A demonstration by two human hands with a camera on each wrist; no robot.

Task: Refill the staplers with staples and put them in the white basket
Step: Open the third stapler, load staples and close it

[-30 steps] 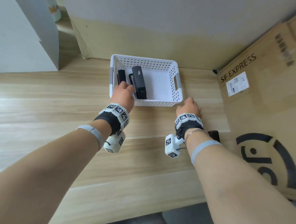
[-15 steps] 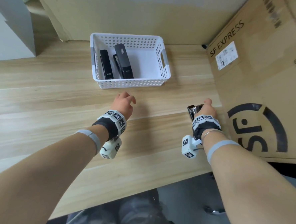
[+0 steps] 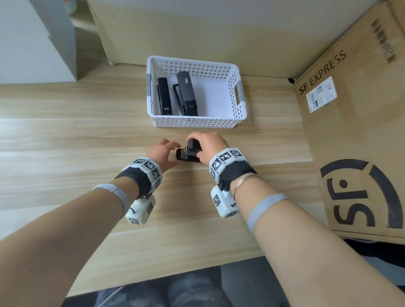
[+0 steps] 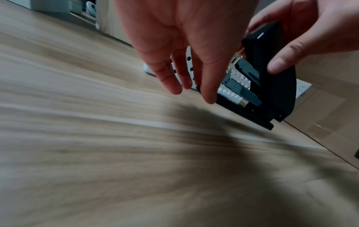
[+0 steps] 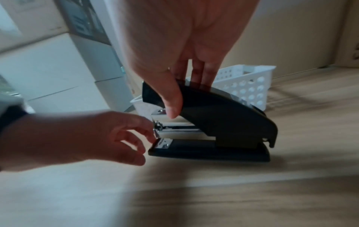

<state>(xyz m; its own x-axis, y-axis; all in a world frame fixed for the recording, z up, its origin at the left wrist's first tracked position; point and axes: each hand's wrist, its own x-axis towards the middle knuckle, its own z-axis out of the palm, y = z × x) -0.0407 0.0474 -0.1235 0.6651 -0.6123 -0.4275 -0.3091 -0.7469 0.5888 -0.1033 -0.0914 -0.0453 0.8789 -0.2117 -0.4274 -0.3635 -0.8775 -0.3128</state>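
A black stapler (image 3: 188,153) (image 5: 223,122) stands on the wooden table just in front of the white basket (image 3: 193,124). My right hand (image 3: 209,144) (image 5: 174,95) grips its top cover from above, thumb on one side and fingers on the other. The cover is raised and the metal magazine shows underneath. My left hand (image 3: 161,150) (image 4: 194,61) is open, and its fingertips reach the stapler's front end. Two more black staplers (image 3: 163,96) (image 3: 187,95) lie side by side in the left half of the basket.
A large SF Express cardboard box (image 3: 363,139) fills the right side of the table. A grey and white box (image 3: 38,36) stands at the back left. The wall runs right behind the basket. The table's front edge (image 3: 165,277) is close to my body.
My right hand has carried the stapler from beside the cardboard box to the middle, in front of the basket. My left hand has moved right to the stapler's front end.
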